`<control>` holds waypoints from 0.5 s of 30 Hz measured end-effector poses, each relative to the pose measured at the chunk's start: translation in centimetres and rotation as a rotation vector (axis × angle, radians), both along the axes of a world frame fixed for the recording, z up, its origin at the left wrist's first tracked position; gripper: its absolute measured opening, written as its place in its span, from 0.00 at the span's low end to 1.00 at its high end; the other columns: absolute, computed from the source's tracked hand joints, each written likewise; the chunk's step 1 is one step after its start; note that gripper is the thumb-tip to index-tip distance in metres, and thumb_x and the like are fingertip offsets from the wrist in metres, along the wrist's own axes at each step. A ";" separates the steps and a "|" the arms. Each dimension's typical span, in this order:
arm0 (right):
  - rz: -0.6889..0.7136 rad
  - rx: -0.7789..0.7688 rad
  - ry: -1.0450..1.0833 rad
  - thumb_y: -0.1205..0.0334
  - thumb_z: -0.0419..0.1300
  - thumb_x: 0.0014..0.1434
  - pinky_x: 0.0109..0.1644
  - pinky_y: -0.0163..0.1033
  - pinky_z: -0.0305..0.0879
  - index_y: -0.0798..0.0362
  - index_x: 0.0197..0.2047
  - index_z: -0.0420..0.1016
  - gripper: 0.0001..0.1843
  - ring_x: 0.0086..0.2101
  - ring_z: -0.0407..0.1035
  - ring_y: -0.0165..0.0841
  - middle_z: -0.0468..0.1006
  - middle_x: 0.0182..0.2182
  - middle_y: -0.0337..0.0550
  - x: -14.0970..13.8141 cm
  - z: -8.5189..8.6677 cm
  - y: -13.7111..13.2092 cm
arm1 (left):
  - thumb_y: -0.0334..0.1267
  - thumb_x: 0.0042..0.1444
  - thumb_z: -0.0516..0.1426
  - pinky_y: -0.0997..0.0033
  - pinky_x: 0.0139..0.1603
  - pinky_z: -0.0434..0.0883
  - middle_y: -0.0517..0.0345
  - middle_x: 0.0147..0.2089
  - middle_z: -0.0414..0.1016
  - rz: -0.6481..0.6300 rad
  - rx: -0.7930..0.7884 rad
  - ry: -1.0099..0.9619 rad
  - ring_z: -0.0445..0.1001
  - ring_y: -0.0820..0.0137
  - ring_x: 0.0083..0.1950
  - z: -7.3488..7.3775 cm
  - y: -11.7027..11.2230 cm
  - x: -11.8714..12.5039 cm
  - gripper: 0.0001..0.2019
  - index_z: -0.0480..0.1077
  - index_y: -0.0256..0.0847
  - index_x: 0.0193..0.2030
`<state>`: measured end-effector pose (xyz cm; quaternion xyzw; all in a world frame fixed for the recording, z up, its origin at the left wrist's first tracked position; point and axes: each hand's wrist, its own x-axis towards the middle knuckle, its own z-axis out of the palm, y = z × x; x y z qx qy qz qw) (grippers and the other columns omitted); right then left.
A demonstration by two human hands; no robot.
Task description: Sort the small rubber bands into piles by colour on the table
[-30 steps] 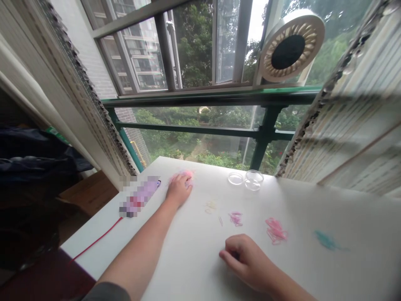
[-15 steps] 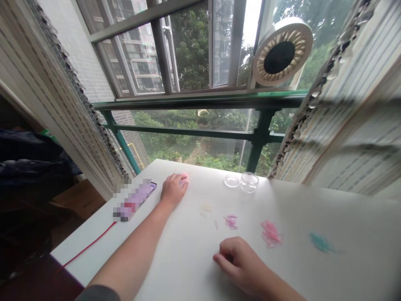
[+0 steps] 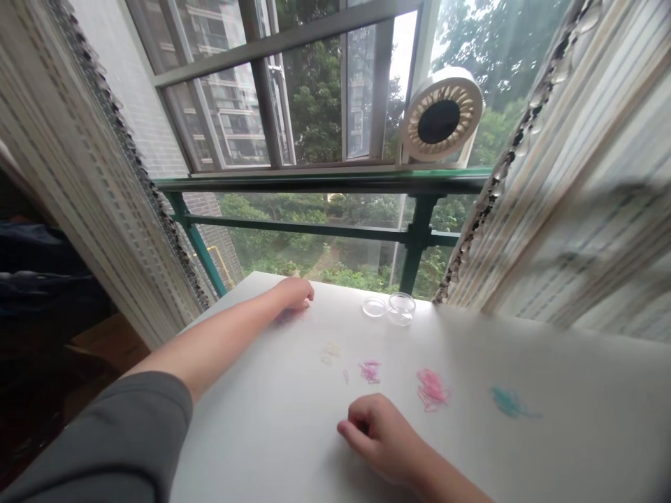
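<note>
My left hand [image 3: 292, 293] reaches to the far left of the white table [image 3: 272, 433], fingers curled down over a faint pink pile [image 3: 287, 316] of small bands that is mostly hidden beneath it. My right hand [image 3: 380, 434] rests near the front middle as a loose fist with nothing showing in it. Ahead of it lie small heaps of tiny bands: pale yellow [image 3: 330, 351], purple-pink [image 3: 370, 371], bright pink [image 3: 432, 390] and teal [image 3: 507, 402].
Two small clear round dishes [image 3: 391, 308] stand at the table's far edge by the green window railing [image 3: 325, 183]. A round white fan [image 3: 441, 120] sits on the sill. Beaded curtains [image 3: 550, 202] hang at both sides.
My view has swung left and the left arm has risen, covering the phone. The left hand has lifted and slid a little off the pink pile. The right hand stays a fist.
</note>
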<state>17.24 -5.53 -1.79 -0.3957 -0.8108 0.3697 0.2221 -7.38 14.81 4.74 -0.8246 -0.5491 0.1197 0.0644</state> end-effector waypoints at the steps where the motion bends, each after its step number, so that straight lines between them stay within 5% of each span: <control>1: -0.004 0.000 0.004 0.63 0.53 0.52 0.25 0.32 0.44 0.55 0.17 0.52 0.16 0.20 0.47 0.24 0.49 0.16 0.32 0.0 0.0 0.0 | 0.37 0.41 0.57 0.70 0.38 0.67 0.53 0.38 0.79 -0.003 0.001 0.017 0.74 0.62 0.38 0.0 0.1 0.1 0.15 0.77 0.47 0.38; 15: -0.026 0.026 0.034 0.63 0.55 0.50 0.23 0.31 0.44 0.55 0.16 0.55 0.15 0.19 0.46 0.23 0.50 0.14 0.31 -0.3 -0.2 0.0 | 0.32 0.44 0.53 0.71 0.32 0.65 0.53 0.32 0.78 -0.138 -0.012 0.064 0.73 0.65 0.33 0.5 -0.5 0.3 0.09 0.75 0.42 0.29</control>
